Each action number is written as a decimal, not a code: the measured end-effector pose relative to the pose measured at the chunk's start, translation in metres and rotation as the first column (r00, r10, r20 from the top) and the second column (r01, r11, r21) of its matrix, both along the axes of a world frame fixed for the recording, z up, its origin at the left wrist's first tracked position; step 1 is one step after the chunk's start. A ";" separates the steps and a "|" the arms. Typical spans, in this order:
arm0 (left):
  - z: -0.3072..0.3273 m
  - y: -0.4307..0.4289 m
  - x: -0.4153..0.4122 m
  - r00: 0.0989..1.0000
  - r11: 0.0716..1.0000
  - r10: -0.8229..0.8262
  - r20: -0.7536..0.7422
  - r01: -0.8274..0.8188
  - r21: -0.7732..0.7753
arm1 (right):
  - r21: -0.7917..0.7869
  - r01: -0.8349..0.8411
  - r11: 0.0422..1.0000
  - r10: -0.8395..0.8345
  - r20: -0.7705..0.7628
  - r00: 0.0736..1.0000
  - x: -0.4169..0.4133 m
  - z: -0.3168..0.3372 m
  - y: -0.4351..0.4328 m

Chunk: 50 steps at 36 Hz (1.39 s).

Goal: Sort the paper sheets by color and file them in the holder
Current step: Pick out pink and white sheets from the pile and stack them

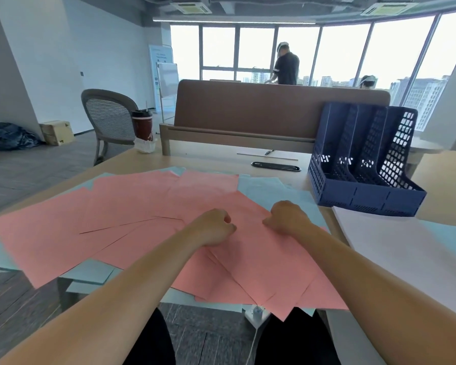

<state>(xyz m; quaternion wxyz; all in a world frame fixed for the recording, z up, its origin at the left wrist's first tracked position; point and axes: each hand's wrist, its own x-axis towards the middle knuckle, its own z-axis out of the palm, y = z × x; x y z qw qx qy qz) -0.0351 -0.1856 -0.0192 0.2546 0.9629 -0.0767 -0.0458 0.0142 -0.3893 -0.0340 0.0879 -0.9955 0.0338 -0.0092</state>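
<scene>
Several pink paper sheets (132,214) lie fanned over the desk, covering light blue sheets (263,187) that show at the edges. A stack of white sheets (395,248) lies at the right. The dark blue file holder (363,164) with three slots stands at the back right, nothing visible in its slots. My left hand (216,227) rests on the pink sheets with fingers curled under. My right hand (287,216) sits just to its right, fingers curled on the pink paper near its border with the blue sheet. Whether either hand pinches a sheet is hidden.
A brown desk divider (274,109) runs along the back. A cup (142,125) in a plastic bag stands at the back left, a grey chair (108,119) beside it. A pen (269,152) and a black cable slot (275,166) lie behind the papers. Two people stand beyond the divider.
</scene>
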 end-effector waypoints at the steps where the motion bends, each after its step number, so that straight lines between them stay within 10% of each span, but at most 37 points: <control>1: 0.001 0.000 -0.001 1.000 1.000 -0.005 -0.001 0.005 0.005 | -0.001 -0.004 1.000 0.004 0.001 1.000 -0.001 0.000 0.001; 50: -0.003 0.023 -0.017 0.997 0.995 0.075 0.011 -0.076 0.059 | 0.026 0.060 0.998 -0.061 0.023 0.998 -0.033 0.009 0.004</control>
